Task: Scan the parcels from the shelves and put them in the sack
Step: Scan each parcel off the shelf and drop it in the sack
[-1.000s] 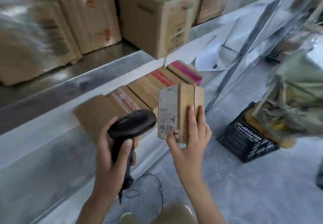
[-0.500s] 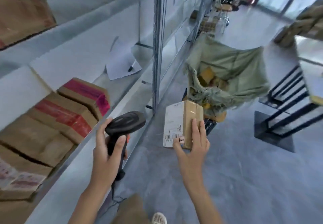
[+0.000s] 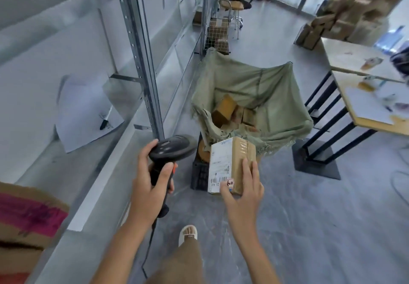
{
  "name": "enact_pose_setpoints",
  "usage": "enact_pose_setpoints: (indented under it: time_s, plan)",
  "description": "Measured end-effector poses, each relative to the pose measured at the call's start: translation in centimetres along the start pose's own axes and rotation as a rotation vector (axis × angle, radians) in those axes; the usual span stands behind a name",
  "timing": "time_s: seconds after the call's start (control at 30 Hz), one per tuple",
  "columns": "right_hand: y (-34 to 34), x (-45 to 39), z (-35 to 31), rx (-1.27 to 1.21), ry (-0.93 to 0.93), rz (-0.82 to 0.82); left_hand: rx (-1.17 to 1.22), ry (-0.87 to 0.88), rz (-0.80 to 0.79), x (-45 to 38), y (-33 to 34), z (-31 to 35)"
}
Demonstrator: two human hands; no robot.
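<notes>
The left hand (image 3: 147, 186) is gripping the black scanner (image 3: 171, 151) by its handle. Just right of it, the right hand (image 3: 243, 192) is pinching 1 labelled parcel (image 3: 230, 162), holding it in front of the green sack (image 3: 265, 97).

A matt black plastic scanner (image 3: 170, 151) is gripped at the handle by the left hand (image 3: 150, 186). A brown cardboard parcel (image 3: 232, 164), sealed with glossy clear tape and faced with a white paper label, is held by the right hand (image 3: 242, 190). Coarse, frayed olive-green woven cloth is seen in the sack (image 3: 272, 97) beyond. Dull grey galvanised metal forms the shelf (image 3: 93, 168) on the left, where a smooth white paper sheet (image 3: 84, 108) lies. A smooth, faintly sheened grey finish is shown by the floor (image 3: 309, 217).
</notes>
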State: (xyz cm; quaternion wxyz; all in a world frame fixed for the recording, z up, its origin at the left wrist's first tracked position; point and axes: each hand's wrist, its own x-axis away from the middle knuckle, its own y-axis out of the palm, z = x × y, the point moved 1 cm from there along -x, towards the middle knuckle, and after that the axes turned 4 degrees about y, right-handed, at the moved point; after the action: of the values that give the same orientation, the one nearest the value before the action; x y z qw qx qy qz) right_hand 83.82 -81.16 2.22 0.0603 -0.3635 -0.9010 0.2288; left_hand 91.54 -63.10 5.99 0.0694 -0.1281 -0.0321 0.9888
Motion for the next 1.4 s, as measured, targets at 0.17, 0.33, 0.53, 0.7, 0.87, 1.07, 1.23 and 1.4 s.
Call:
enact_pose_setpoints:
  time_s: [0.17, 0.33, 0.53, 0.7, 0.87, 1.07, 1.23, 1.4]
  plan:
    - [1.7, -7.6, -0.5, 0.043, 0.052, 0.018, 0.067, -0.017, -0.048, -8.4, 2.2, -1.6]
    - [3.5, -12.5, 0.3, 0.086, 0.176, 0.038, 0.058, -0.027, -0.094, -14.6, 3.9, -3.4]
    - [5.6, -18.0, 0.8, 0.089, 0.271, 0.006, 0.043, -0.067, -0.121, -20.4, 6.2, -5.8]
    - [8.2, -26.2, 2.3, 0.103, 0.340, -0.085, 0.026, -0.067, -0.126, -25.7, 8.9, -7.1]
    - [12.2, -35.9, 4.4, 0.213, 0.392, -0.255, 0.005, -0.119, -0.138, -30.7, 11.4, -8.4]
    - [17.5, -42.7, 7.0, 0.357, 0.643, -0.598, -0.055, -0.158, -0.131, -35.0, 14.2, -10.2]
    - [18.5, -47.2, 8.1, 0.315, 0.777, -0.656, -0.074, -0.213, -0.098, -37.0, 15.8, -11.5]
    - [18.9, -49.4, 9.6, 0.273, 0.878, -0.656, -0.103, -0.251, -0.077, -37.8, 16.9, -12.5]
